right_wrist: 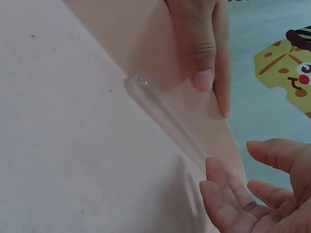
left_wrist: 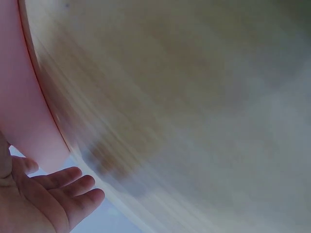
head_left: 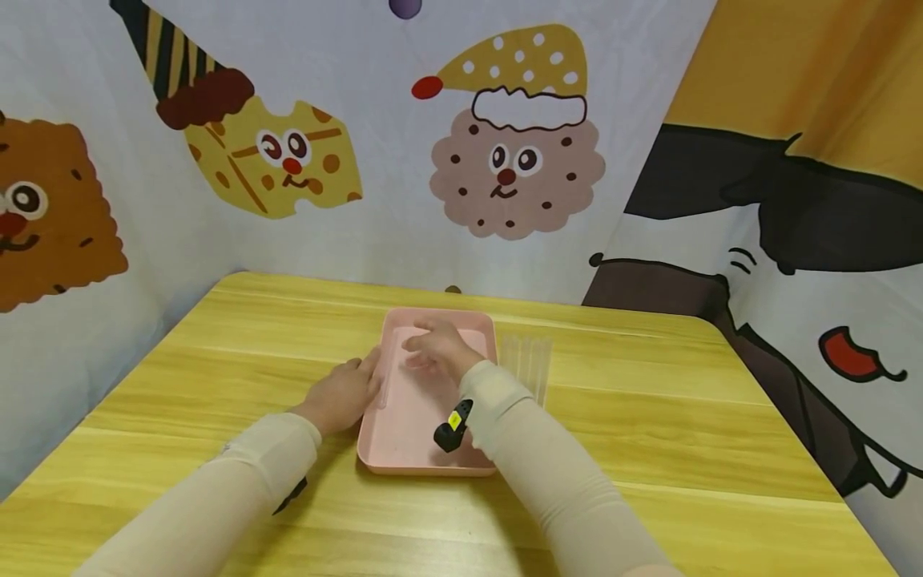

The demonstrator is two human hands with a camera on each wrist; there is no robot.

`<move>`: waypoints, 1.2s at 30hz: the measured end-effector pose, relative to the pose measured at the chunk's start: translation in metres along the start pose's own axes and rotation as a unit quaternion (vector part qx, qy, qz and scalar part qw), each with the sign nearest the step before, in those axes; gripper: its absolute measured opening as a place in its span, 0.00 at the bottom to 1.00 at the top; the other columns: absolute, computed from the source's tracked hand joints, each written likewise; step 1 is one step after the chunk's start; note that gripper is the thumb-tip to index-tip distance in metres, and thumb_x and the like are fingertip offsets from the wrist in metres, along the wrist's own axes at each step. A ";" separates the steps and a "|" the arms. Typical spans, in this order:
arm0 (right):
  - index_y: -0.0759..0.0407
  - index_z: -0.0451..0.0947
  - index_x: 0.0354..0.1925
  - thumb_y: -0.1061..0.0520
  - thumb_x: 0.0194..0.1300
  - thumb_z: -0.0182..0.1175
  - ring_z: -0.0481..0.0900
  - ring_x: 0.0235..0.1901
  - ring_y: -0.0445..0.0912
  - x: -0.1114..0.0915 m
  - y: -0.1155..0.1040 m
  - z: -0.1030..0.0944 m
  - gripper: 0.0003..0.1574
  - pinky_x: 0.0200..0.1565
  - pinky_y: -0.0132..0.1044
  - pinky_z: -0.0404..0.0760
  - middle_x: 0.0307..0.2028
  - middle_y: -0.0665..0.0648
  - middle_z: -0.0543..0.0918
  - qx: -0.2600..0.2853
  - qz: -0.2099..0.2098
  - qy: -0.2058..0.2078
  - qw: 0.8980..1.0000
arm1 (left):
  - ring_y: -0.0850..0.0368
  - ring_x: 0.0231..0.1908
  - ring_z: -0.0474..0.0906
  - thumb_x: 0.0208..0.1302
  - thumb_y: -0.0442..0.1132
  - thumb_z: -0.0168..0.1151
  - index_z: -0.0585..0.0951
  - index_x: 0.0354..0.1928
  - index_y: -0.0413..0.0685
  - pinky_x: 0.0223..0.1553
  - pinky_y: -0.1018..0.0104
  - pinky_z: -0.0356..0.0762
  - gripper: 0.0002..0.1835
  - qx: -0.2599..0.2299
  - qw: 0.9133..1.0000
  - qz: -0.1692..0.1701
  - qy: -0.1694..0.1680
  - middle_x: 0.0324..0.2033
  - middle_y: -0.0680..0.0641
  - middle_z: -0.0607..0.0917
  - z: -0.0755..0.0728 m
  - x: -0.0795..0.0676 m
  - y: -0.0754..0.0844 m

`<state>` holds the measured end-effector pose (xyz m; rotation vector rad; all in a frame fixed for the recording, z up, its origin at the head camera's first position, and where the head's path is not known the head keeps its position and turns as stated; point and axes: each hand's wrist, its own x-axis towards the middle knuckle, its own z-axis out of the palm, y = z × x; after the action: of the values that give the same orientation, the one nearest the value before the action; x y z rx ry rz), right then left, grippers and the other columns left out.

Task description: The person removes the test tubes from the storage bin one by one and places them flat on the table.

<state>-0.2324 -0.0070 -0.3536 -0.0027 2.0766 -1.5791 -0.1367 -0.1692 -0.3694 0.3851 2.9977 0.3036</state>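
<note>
A shallow pink tray (head_left: 411, 449) sits on the wooden table. Inside it, a clear, round-ended tube (right_wrist: 163, 116) lies along the left wall. My left hand (head_left: 344, 393) is at the tray's left rim, with a fingertip over the wall and its other fingers fairly straight along the outside. Over the far part of the tray is my right hand (head_left: 440, 346), fingers loosely bent and apart. In the right wrist view its fingertips (right_wrist: 214, 167) overlap the far end of the tube, and nothing shows gripped between them.
Several clear tubes (head_left: 530, 361) lie side by side just right of the tray, partly behind my right forearm. A cloth (head_left: 389, 248) with cartoon prints hangs beyond the far edge of the table (head_left: 649, 417).
</note>
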 end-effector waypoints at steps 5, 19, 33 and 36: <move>0.58 0.60 0.71 0.61 0.63 0.61 0.85 0.40 0.54 -0.001 0.003 0.004 0.40 0.38 0.40 0.83 0.48 0.64 0.83 -0.003 0.001 -0.008 1.000 | 0.28 0.52 0.74 0.76 0.35 0.43 0.58 0.70 0.29 0.48 0.40 0.77 0.26 0.061 0.997 0.045 0.005 0.60 0.28 0.70 0.001 -0.001 -0.002; 0.58 0.61 0.71 0.65 0.61 0.61 0.85 0.36 0.54 0.007 0.008 0.015 0.41 0.40 0.46 0.84 0.48 0.65 0.83 0.004 0.020 -0.011 1.000 | 0.30 0.51 0.75 0.78 0.41 0.39 0.56 0.72 0.33 0.49 0.40 0.77 0.27 -0.023 1.000 -0.013 0.008 0.53 0.24 0.74 0.000 -0.002 0.002; 0.57 0.61 0.71 0.65 0.62 0.61 0.86 0.36 0.53 0.008 0.008 0.026 0.41 0.36 0.43 0.84 0.50 0.64 0.82 -0.004 0.023 -0.002 1.000 | 0.31 0.48 0.77 0.77 0.42 0.41 0.56 0.72 0.33 0.47 0.42 0.78 0.28 -0.025 0.999 -0.015 0.016 0.51 0.24 0.75 0.001 -0.001 0.001; 0.57 0.60 0.72 0.65 0.62 0.61 0.86 0.35 0.53 0.009 0.008 0.028 0.41 0.36 0.44 0.84 0.51 0.64 0.82 0.000 0.019 -0.002 1.000 | 0.31 0.48 0.77 0.77 0.42 0.42 0.57 0.72 0.33 0.46 0.41 0.78 0.28 -0.032 0.999 -0.016 0.023 0.50 0.24 0.75 0.001 -0.001 0.001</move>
<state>-0.2263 -0.0320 -0.3693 0.0325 2.0608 -1.5566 -0.1353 -0.1684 -0.3700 0.3294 3.0273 0.4095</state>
